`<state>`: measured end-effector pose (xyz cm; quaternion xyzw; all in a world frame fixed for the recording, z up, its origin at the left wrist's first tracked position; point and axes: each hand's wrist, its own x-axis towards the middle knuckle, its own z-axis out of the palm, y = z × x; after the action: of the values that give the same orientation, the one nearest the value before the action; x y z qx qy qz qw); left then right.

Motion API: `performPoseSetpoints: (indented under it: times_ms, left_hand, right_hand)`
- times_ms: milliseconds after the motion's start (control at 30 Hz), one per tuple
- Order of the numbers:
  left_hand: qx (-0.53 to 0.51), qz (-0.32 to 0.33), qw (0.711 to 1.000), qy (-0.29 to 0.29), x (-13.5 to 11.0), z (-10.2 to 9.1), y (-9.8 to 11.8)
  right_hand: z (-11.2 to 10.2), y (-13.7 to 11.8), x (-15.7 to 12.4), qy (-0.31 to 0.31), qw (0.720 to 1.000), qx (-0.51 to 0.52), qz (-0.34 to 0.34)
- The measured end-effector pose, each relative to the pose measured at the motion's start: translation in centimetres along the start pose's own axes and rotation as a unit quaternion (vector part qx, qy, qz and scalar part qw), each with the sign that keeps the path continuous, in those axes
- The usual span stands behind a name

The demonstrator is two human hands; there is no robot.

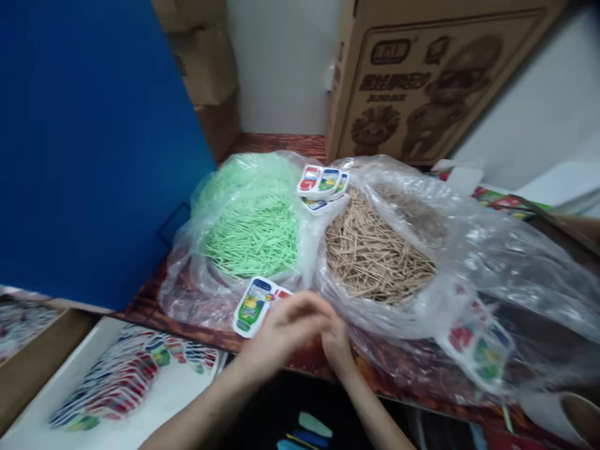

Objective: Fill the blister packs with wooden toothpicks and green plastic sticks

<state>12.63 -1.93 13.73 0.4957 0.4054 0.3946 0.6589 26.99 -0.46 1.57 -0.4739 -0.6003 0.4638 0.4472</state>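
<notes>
Tabletop (147,303): carries brown sticks (375,253) at right and green sticks (253,234) at left, both in clear plastic (497,250). Left hand (297,319) and right hand (335,344): pressed together; pinched item, if any, cannot be determined. Printed card (253,306): partly behind the left hand. Apparent step: two-handed fingertip handling; any further pick calls for parting the hands

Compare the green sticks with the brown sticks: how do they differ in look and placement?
The green sticks are pale and bright, while the brown sticks are a dull tan. The green sticks lie to the left, nearer the blue panel; the brown sticks lie to the right, in front of the printed carton. Both are loose, jumbled piles of thin sticks, surrounded by clear plastic.
</notes>
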Motion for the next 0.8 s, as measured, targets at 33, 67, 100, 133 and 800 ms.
performPoseSetpoints:
  times_ms: [33,67,100,133,800]
  left_hand:
    - [0.041,0.007,0.993,0.112,0.0,-2.1,-1.3]
    - [0.094,0.013,0.973,0.21,-0.2,-4.2,-2.8]
    - [0.153,0.015,0.946,0.285,-0.6,-6.2,-4.4]
    - [0.218,0.024,0.917,0.334,-1.1,-7.9,-5.8]
    - [0.475,0.035,0.787,0.392,0.0,-10.2,-10.9]
  right_hand:
    - [0.0,-0.1,-0.1,0.017,1.0,-0.009,0.014]
    - [0.0,-0.2,-0.3,0.032,0.999,-0.014,0.027]
    - [0.0,-0.4,-0.4,0.043,0.998,-0.017,0.038]
    - [0.0,-0.5,-0.5,0.042,0.998,-0.015,0.044]
    - [-0.3,-0.6,-0.8,0.031,0.998,0.012,0.051]
